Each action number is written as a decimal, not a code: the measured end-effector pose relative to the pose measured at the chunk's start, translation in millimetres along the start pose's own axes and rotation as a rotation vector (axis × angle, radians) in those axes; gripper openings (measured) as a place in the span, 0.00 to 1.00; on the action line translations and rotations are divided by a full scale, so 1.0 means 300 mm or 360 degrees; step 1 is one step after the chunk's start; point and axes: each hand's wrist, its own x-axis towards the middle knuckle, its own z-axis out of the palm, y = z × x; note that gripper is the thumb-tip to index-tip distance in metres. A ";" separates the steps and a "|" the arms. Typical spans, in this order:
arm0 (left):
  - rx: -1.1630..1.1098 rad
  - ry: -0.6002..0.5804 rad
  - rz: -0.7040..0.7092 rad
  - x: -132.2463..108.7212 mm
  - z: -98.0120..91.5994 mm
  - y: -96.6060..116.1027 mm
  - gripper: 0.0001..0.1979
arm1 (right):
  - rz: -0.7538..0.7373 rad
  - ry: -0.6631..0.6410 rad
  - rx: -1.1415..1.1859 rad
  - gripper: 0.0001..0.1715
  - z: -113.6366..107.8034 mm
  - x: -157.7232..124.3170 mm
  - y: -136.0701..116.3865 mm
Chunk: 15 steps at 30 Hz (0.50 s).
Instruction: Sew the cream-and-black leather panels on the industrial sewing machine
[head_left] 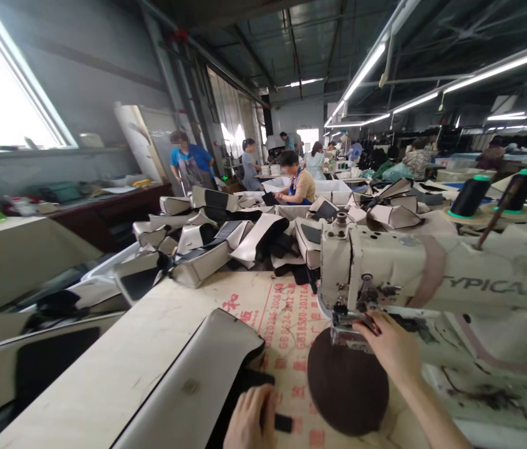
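My left hand (250, 418) is at the bottom middle, its fingers curled round a black strap (284, 424) whose short end sticks out to the right. Beside it on the board lies a beige sewn piece (198, 365) with black edging and a small mark, its black part running under my hand. My right hand (391, 349) reaches to the needle area of a sewing machine (385, 262), thumb and fingers closed by the presser foot (348, 333). Whatever these fingers grip is hidden. Just below the foot sits a dark brown round disc (348, 390).
A wooden board with red print (151, 349) forms the work surface. Several beige and black pieces (207, 259) are heaped beyond it and at left. Black thread cones (471, 196) stand behind the machine. A person in a tan top (304, 186) and several others work farther back.
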 end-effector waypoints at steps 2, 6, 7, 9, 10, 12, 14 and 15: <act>0.0220 0.0058 0.0074 0.069 -0.017 -0.027 0.10 | -0.0012 0.0020 0.0182 0.25 -0.013 -0.032 -0.008; 0.0678 -0.0017 0.0102 0.220 -0.034 -0.099 0.12 | -0.0026 0.0088 0.0553 0.20 -0.013 -0.224 -0.032; 0.0741 -0.0095 0.0096 0.255 -0.044 -0.118 0.12 | -0.0080 0.0028 0.0563 0.19 0.000 -0.284 -0.037; 0.0783 -0.0161 0.0062 0.314 -0.081 -0.147 0.12 | -0.0234 -0.0159 0.0472 0.21 0.040 -0.386 -0.041; 0.0787 -0.0167 0.0053 0.335 -0.110 -0.153 0.13 | -0.0244 -0.0211 0.0395 0.22 0.063 -0.419 -0.041; 0.0781 -0.0150 0.0045 0.351 -0.185 -0.146 0.16 | -0.0177 -0.0204 0.0236 0.25 0.104 -0.441 -0.041; 0.0733 -0.0136 0.0040 0.332 -0.273 -0.115 0.15 | -0.0155 -0.0123 0.0133 0.29 0.119 -0.416 -0.051; 0.0692 -0.0128 0.0036 0.309 -0.315 -0.093 0.14 | -0.0197 -0.0094 0.0125 0.30 0.112 -0.395 -0.064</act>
